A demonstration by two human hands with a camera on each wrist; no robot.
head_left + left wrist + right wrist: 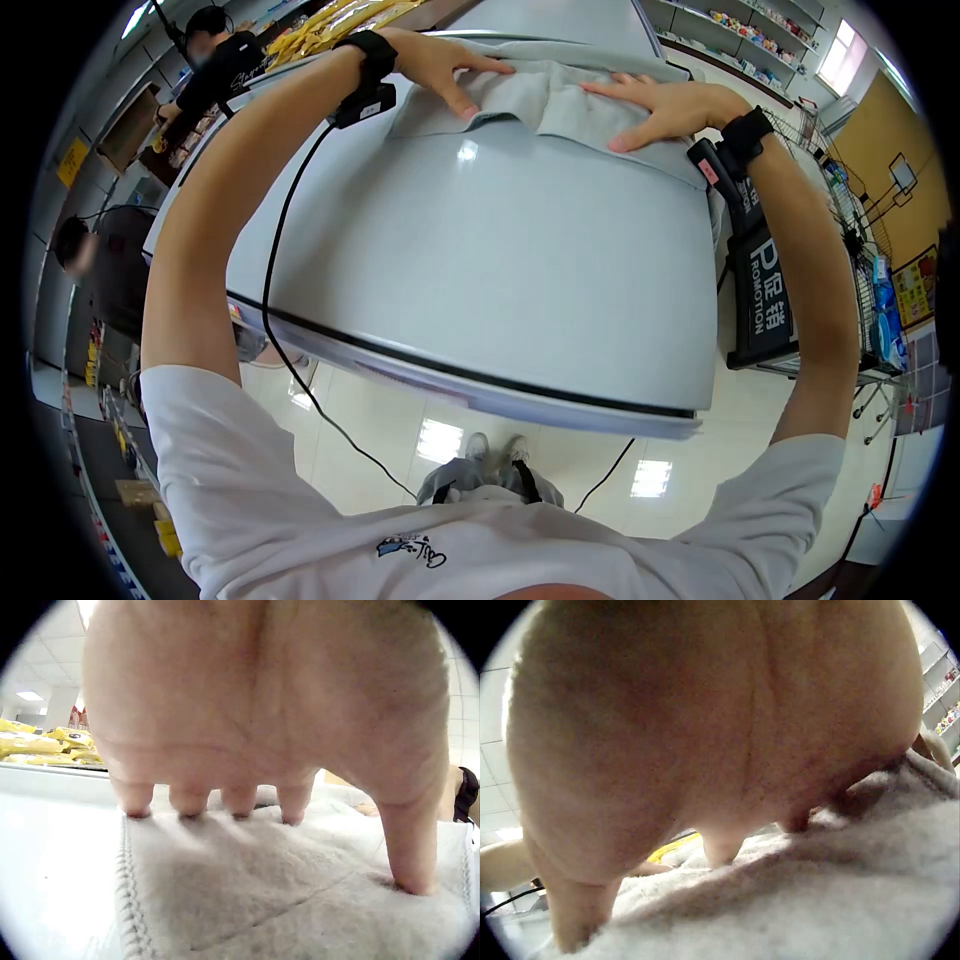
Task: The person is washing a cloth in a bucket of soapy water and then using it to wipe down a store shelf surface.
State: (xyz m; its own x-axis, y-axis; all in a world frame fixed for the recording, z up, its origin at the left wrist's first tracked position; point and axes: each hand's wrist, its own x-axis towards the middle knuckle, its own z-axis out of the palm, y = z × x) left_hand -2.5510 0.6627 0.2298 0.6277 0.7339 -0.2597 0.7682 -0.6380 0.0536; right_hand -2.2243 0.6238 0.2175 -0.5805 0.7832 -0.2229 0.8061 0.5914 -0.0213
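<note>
A light grey, soft cloth point(548, 98) with a stitched edge lies at the far end of the white, shiny tabletop point(470, 250). My left hand point(440, 72) rests on its left part, fingers spread and tips pressing down. In the left wrist view the fingertips and thumb touch the fuzzy cloth point(247, 900), which has a crease across it. On the right part of the cloth my right hand point(675, 105) lies with spread fingers. The right wrist view has its fingertips against the rumpled fabric point(817, 892), the palm raised above it. Part of the cloth hangs past the table's right side.
Yellow packets point(335, 30) are piled beyond the table at the upper left. A black promotion sign point(770, 295) and a wire cart point(850, 200) stand at the right. Two people are at the left, one person point(220, 65) farther back. A black cable point(285, 215) crosses the tabletop.
</note>
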